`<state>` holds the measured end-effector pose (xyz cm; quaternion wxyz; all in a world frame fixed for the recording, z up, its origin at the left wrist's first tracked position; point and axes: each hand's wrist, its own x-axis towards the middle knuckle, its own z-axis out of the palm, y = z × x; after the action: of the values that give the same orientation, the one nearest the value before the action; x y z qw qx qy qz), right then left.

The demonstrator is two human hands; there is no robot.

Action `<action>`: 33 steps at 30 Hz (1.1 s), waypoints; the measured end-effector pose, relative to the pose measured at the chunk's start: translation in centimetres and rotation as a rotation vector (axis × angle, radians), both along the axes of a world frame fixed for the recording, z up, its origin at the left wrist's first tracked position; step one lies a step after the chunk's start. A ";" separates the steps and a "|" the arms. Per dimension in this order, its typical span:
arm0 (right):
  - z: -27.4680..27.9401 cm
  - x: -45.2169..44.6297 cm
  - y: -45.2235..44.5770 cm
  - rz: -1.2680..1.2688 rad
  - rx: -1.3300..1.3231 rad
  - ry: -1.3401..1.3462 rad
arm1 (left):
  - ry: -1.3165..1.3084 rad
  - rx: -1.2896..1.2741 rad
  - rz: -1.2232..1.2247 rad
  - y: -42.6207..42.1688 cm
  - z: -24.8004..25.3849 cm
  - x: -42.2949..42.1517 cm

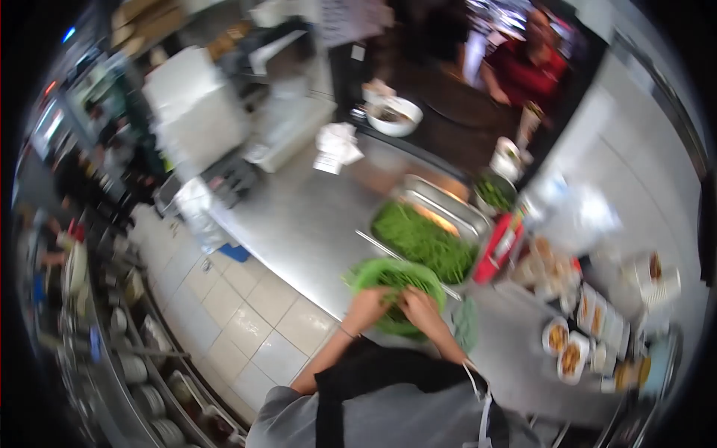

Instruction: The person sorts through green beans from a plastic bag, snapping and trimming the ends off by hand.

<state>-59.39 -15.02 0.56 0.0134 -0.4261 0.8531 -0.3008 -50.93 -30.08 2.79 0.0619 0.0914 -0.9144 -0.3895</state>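
Observation:
A green bowl [437, 287] stands at the near edge of the steel counter, holding dark leafy greens [409, 278]. Both hands are down in it, side by side. My left hand [366, 308] has its fingers bent round some of the greens at the bowl's left side. My right hand [420, 308] pinches at the same greens from the right, close to the left. Just beyond the bowl, a steel tray [472, 216] holds a heap of brighter chopped greens [426, 237]. A thin metal rod or handle [373, 243] lies by the tray's left corner.
A green cloth [466, 326] lies right of the bowl. Beside the tray are a red packet [499, 248] and a container of herbs [494, 193]. Small food cups [556, 336] stand at right. A white bowl [394, 117] sits by the pass opening, where another person [529, 67] stands.

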 end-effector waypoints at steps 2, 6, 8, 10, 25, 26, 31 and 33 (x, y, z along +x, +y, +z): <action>2.1 -0.4 0.5 0.047 -0.091 -0.015 | 0.063 -0.137 -0.054 0.2 -2.0 -0.4; 4.6 -1.1 1.2 0.050 -0.222 -0.151 | 0.121 -0.117 0.000 0.9 -0.1 -0.5; 5.2 -1.6 1.2 0.041 -0.364 -0.329 | 0.206 -0.046 0.012 1.1 0.0 -0.4; 3.9 -1.9 0.7 -0.001 -0.622 -0.748 | 0.330 0.115 0.014 1.1 -0.1 -0.6; -0.2 -0.5 0.6 0.167 -0.504 -1.071 | 0.312 0.330 0.094 1.3 0.8 0.1; -0.5 -0.7 0.5 0.184 -0.503 -1.058 | 0.295 0.361 0.121 1.2 2.1 0.3; -1.0 -1.2 1.7 0.183 -0.447 -1.138 | 0.402 0.585 0.200 0.3 2.1 -0.5; -1.6 -1.3 2.4 0.171 -0.438 -1.132 | 0.350 0.722 0.281 -0.1 2.3 -0.5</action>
<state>-60.71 -12.61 -1.04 0.4006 -0.2600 0.5947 -0.6467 -51.46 -30.18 5.10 0.2328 0.1633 -0.6737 -0.6821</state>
